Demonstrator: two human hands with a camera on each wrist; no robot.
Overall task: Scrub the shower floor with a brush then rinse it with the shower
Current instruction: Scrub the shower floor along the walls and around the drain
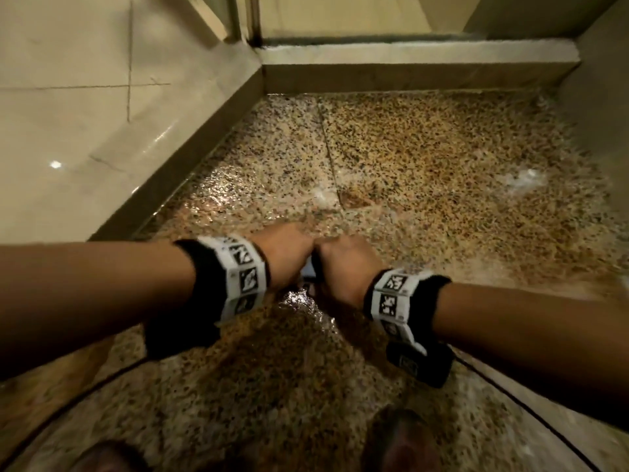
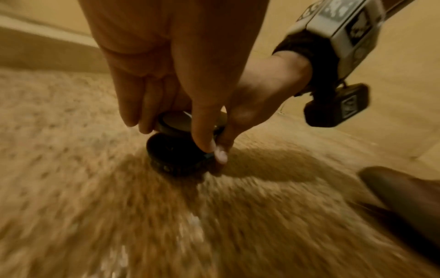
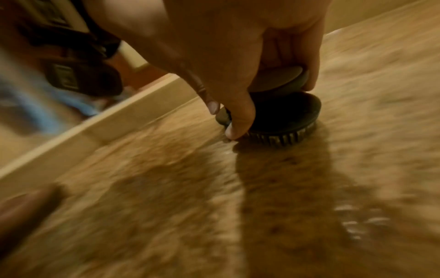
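Head view looks down on both hands pressed side by side, knuckles touching, over a small object low above the shower floor [image 1: 425, 158]. From the left wrist, the left hand [image 2: 166, 79] has its fingers curled down round the grey disc-shaped top of a round black brush [image 2: 176, 158], with one finger reaching down its side to the rim; the right hand [image 2: 257, 97] comes in from the other side and its fingertips pinch the same rim. From the right wrist, the right hand [image 3: 238, 56] wraps the grey knob from above, its thumb pressed down against the edge of the black body just above the bristles, and a fingertip of the left hand shows beside that thumb. So both hands are clenched on the brush, which stands upright beneath them with its short stiff bristles down on the floor. That floor is speckled stone in tan, brown and black, wet and glossy, with pale foamy patches and a thin seam running across it. A raised smooth beige stone kerb [image 1: 408, 59] borders it on the far and left sides. Both wrist views are heavily motion-blurred. Each wrist wears a black band [image 1: 405, 301] carrying white blocks printed with black markers.
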